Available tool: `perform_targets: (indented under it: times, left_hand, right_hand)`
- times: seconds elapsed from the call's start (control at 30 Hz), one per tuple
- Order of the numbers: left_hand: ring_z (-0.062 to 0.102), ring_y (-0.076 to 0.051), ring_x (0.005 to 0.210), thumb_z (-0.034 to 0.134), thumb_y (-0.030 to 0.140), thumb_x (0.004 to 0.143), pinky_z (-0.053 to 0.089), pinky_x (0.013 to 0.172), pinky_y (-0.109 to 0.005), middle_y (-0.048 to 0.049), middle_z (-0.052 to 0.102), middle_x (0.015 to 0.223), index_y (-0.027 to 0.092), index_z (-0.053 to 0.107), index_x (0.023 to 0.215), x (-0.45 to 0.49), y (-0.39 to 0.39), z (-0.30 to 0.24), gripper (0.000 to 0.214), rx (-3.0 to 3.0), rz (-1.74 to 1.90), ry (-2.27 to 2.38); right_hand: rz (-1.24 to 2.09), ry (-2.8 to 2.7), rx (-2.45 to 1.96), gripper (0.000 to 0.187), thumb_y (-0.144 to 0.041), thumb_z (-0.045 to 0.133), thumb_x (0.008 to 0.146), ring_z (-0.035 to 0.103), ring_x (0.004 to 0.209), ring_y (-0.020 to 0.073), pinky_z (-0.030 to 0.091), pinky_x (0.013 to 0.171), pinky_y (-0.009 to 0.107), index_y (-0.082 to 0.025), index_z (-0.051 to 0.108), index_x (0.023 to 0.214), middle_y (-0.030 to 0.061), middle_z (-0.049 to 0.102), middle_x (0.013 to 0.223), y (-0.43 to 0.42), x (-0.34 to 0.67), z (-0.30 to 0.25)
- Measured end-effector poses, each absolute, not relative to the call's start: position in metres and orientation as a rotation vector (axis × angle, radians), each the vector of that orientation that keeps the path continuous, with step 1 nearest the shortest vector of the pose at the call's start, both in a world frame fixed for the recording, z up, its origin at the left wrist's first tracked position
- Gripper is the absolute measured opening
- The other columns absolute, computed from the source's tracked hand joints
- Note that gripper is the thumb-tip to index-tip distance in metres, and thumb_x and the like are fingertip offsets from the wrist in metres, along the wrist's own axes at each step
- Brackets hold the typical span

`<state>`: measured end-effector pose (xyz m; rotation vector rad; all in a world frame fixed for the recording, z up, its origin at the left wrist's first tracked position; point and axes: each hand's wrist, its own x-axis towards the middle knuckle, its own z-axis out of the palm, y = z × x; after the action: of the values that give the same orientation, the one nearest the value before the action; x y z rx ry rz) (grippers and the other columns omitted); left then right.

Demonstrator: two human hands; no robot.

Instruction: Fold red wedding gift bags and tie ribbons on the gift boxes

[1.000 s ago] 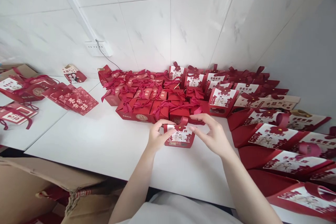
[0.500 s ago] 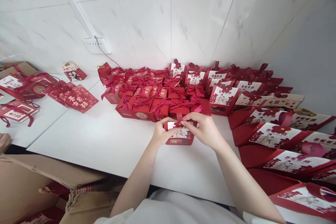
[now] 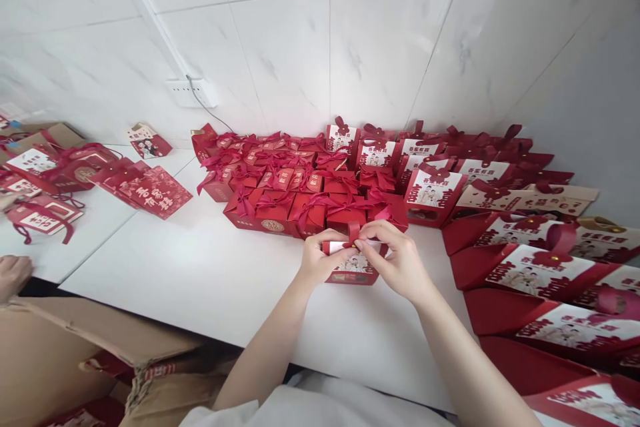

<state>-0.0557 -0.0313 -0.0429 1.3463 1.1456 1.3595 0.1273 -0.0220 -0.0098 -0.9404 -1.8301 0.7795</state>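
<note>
A small red and white gift box [image 3: 354, 268] with a printed picture stands upright on the white table [image 3: 210, 273] in front of me. Its top carries a red ribbon loop [image 3: 354, 232] and a small gold stud. My left hand [image 3: 323, 257] grips the box's upper left side, thumb across the front. At the top right, my right hand [image 3: 395, 255] pinches the ribbon fastening by the stud. Fingers hide part of the box top. Just behind it stand rows of red boxes [image 3: 306, 212] tied with ribbon bows.
Several red and white gift boxes [image 3: 530, 270] fill the right side. Flat red bags [image 3: 159, 193] lie to the left, near more ribboned boxes. An open cardboard carton [image 3: 110, 327] stands below the table's front edge. Another person's hand [image 3: 14, 277] rests at the far left.
The view has shifted slightly, so everything sits a little further right and lower. Both hands stay on the box top with nearly the same grip. Another person's fingers now show at the left edge.
</note>
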Motion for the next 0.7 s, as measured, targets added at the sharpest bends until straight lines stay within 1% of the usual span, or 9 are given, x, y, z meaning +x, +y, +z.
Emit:
perform_targets:
  times: [0.07, 0.13, 0.3, 0.4, 0.47, 0.6, 0.7]
  left_hand:
    - [0.068, -0.019, 0.077, 0.089, 0.030, 0.064, 0.053, 0.074, -0.030, -0.0055, 0.074, 0.082, 0.019, 0.077, 0.074, -0.054, -0.027, -0.042, 0.019, 1.356, 1.346, 1.117]
    - [0.068, -0.019, 0.076, 0.089, 0.031, 0.064, 0.052, 0.072, -0.030, -0.0053, 0.074, 0.081, 0.019, 0.078, 0.075, -0.053, -0.023, -0.043, 0.020, 1.347, 1.337, 1.096]
    - [0.066, -0.017, 0.070, 0.089, 0.033, 0.065, 0.050, 0.067, -0.028, -0.0037, 0.073, 0.076, 0.018, 0.076, 0.073, -0.049, -0.016, -0.048, 0.021, 1.310, 1.313, 1.078]
    - [0.066, -0.017, 0.070, 0.089, 0.036, 0.065, 0.051, 0.067, -0.028, -0.0037, 0.074, 0.076, 0.018, 0.076, 0.074, -0.049, -0.015, -0.048, 0.024, 1.299, 1.301, 1.098]
    - [0.066, -0.018, 0.070, 0.088, 0.038, 0.065, 0.052, 0.067, -0.028, -0.0039, 0.074, 0.077, 0.017, 0.076, 0.076, -0.049, -0.015, -0.049, 0.026, 1.290, 1.297, 1.121]
    - [0.067, -0.018, 0.071, 0.086, 0.040, 0.069, 0.052, 0.066, -0.027, -0.0038, 0.074, 0.079, 0.018, 0.077, 0.086, -0.053, -0.017, -0.055, 0.030, 1.277, 1.291, 1.130]
    - [0.067, -0.017, 0.069, 0.082, 0.044, 0.074, 0.052, 0.063, -0.026, -0.0039, 0.074, 0.078, 0.018, 0.076, 0.092, -0.055, -0.019, -0.060, 0.032, 1.269, 1.302, 1.094]
  right_hand:
    - [0.811, -1.803, -0.955, 0.012, -0.034, 0.064, 0.095, 0.065, 0.085, 0.0181, 0.049, 0.067, 0.029, -0.023, 0.070, 0.091, 0.0048, 0.070, 0.094, -0.021, 0.130, -0.013]
    - [0.847, -1.739, -0.965, 0.013, -0.035, 0.066, 0.093, 0.065, 0.084, 0.0180, 0.049, 0.067, 0.029, -0.024, 0.071, 0.089, 0.0045, 0.071, 0.092, -0.021, 0.132, -0.018]
    - [0.920, -1.526, -0.966, 0.016, -0.038, 0.070, 0.090, 0.068, 0.084, 0.0199, 0.054, 0.078, 0.034, -0.023, 0.071, 0.083, 0.0047, 0.072, 0.087, -0.019, 0.126, -0.031]
    - [0.913, -1.499, -0.971, 0.017, -0.038, 0.071, 0.089, 0.068, 0.089, 0.0217, 0.053, 0.085, 0.037, -0.023, 0.071, 0.080, 0.0056, 0.073, 0.088, -0.017, 0.120, -0.033]
    - [0.930, -1.485, -0.973, 0.018, -0.038, 0.070, 0.089, 0.068, 0.089, 0.0219, 0.053, 0.087, 0.037, -0.023, 0.070, 0.080, 0.0056, 0.073, 0.088, -0.016, 0.119, -0.034]
    - [1.009, -1.454, -1.046, 0.019, -0.042, 0.069, 0.089, 0.069, 0.084, 0.0203, 0.055, 0.079, 0.033, -0.023, 0.071, 0.088, 0.0047, 0.074, 0.089, -0.017, 0.127, -0.041]
    - [1.055, -1.444, -1.047, 0.019, -0.041, 0.071, 0.089, 0.071, 0.089, 0.0209, 0.057, 0.081, 0.033, -0.024, 0.073, 0.096, 0.0053, 0.076, 0.097, -0.018, 0.140, -0.051]
